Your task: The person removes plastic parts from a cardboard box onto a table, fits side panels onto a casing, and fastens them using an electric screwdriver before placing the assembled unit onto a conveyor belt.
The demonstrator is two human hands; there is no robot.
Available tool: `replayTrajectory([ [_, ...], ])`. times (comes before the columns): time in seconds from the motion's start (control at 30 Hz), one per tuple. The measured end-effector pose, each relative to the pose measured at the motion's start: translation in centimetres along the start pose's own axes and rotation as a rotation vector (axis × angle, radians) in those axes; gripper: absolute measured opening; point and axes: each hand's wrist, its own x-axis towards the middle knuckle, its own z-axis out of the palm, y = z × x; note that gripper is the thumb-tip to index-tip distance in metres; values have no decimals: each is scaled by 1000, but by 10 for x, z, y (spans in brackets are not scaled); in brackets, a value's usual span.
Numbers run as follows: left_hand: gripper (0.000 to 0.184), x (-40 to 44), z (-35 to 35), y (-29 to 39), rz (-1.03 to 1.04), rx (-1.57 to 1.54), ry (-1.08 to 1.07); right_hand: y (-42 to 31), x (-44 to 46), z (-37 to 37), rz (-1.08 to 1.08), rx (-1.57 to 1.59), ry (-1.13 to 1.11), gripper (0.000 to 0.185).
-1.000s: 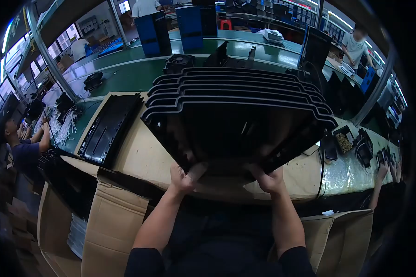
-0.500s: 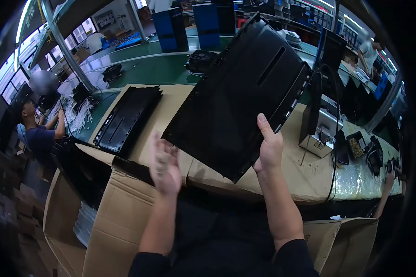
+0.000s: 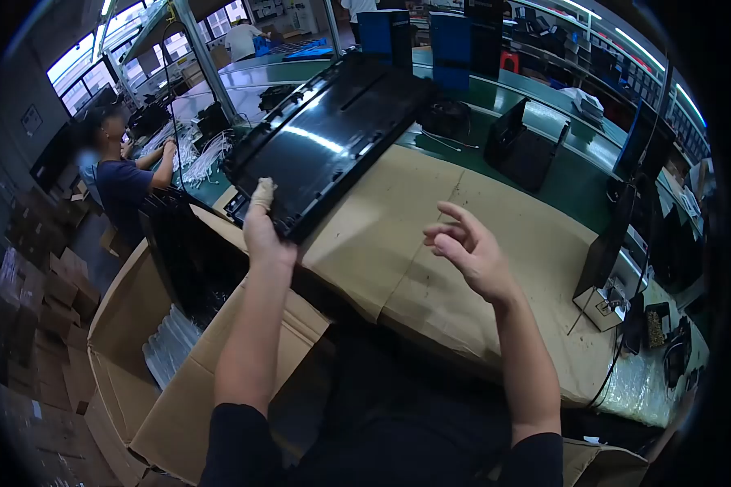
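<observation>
My left hand (image 3: 261,227) grips the near left corner of a black plastic panel (image 3: 333,122), thumb on top and pale coverings on the fingers. The panel is tilted, with a long slot, a glossy face and clips along its edges. It hangs over the left of the cardboard-covered bench. Part of a second black panel (image 3: 236,204) shows beneath its left end; the rest is hidden. My right hand (image 3: 475,252) is apart from the panel, above the cardboard sheet (image 3: 430,211), fingers loosely bent and holding nothing.
A black open housing (image 3: 528,150) stands on the green conveyor (image 3: 479,122). A metal box fixture (image 3: 605,304) is at the right. Cardboard cartons (image 3: 211,390) stand below the bench's front edge. At left, a person (image 3: 134,174) handles white cables.
The black panel has gone from my right hand into my left and moved left, tilting flatter. My right hand has let go. The view has turned somewhat.
</observation>
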Motion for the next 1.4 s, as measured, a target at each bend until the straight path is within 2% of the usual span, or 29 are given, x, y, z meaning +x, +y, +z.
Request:
replayTrajectory([
  [0.03,28,11,-8,16,25,56,36,17,-7,-19,-1,1,0,62],
  [0.1,25,44,-30,37,63,111,55,44,-17,-50,195,-274,160,55],
  [0.13,23,54,-36,44,85,138,95,49,-22,-56,198,-268,165,55],
  [0.2,25,79,-60,49,73,120,150,55,-27,-62,232,-526,244,47],
  [0.33,31,98,-87,48,-45,95,288,56,-23,-53,172,-521,254,43],
  [0.4,30,102,-92,45,-61,67,271,57,-24,-51,123,-654,222,40],
  [0.7,28,108,-97,41,-123,113,277,60,-26,-50,95,-700,236,36],
  [0.8,37,119,-111,45,-215,109,288,61,-27,-51,68,-751,236,35],
  [0.87,33,126,-121,45,81,267,328,65,-29,-52,54,-746,245,33],
  [0.9,29,90,-85,58,112,357,253,66,-30,-53,36,-741,252,32],
  [0.93,30,76,-78,75,74,430,243,66,-31,-53,43,-739,255,32],
  [1.0,44,59,-67,100,357,602,227,65,-31,-52,17,-757,296,32],
  [1.07,54,3,-12,86,626,597,134,66,-28,-50,-10,-749,310,31],
  [1.17,52,-65,47,32,772,651,-164,47,-28,-54,-161,-807,358,27],
  [1.23,48,-98,52,-25,740,718,-514,25,-31,-68,-353,-976,410,23],
  [1.27,48,-118,57,-58,622,704,-624,5,-38,-76,-489,-1083,446,20],
  [1.3,46,-140,67,-90,489,731,-731,-21,-47,-86,-454,-1269,418,16],
  [1.33,46,-153,68,-123,360,769,-852,-53,-58,-96,-307,-1407,388,13],
  [1.37,44,-167,71,-157,273,861,-909,-88,-81,-104,-327,-1533,439,12],
  [1.4,43,-186,75,-185,120,869,-899,-113,-108,-115,-448,-1678,529,14],
])
